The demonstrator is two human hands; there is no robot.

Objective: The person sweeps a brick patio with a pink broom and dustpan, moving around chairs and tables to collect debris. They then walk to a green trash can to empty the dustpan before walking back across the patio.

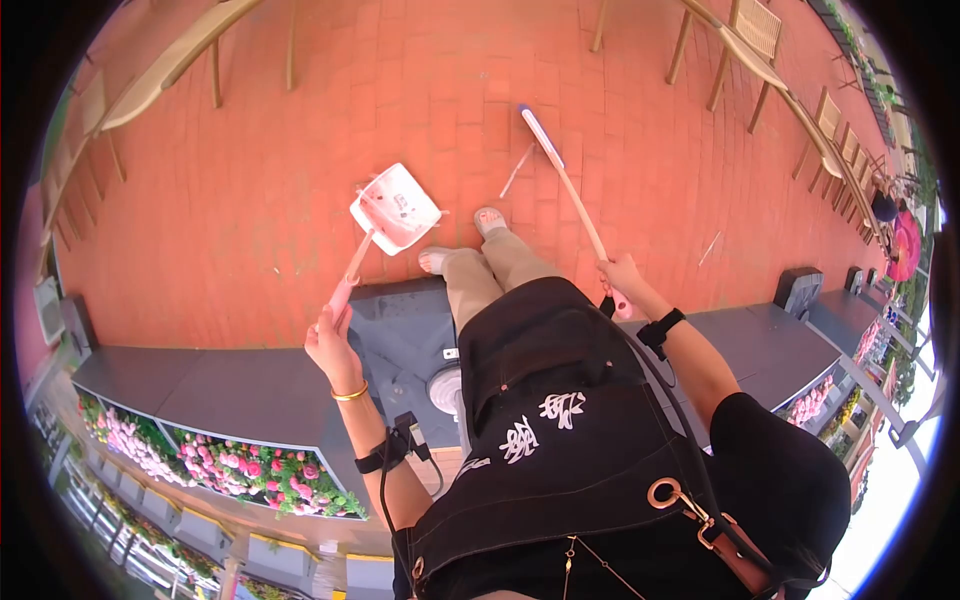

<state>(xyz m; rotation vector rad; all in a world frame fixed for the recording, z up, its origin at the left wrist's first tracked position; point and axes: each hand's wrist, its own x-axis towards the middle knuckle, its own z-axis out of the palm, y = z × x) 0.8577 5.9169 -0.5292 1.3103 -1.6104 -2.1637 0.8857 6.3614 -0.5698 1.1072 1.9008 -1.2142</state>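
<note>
My left hand (333, 350) is closed round the pink grip of a long-handled dustpan (418, 222). Its white and pink pan rests on or just over the red brick floor, left of my feet, with small dark bits inside. My right hand (622, 277) grips a broom (578, 200) near the pink end of its stick. The narrow white and blue broom head points away from me, ahead and right of my feet. Beside the head lies a thin pale strip (517, 170) on the bricks.
Wooden tables (185, 50) with chairs stand at the far left, and another table (750, 55) with chairs lines the right. Close to me runs a dark grey ledge (200, 385) with pink flowers (250, 465) behind it. Another pale scrap (710, 248) lies at right.
</note>
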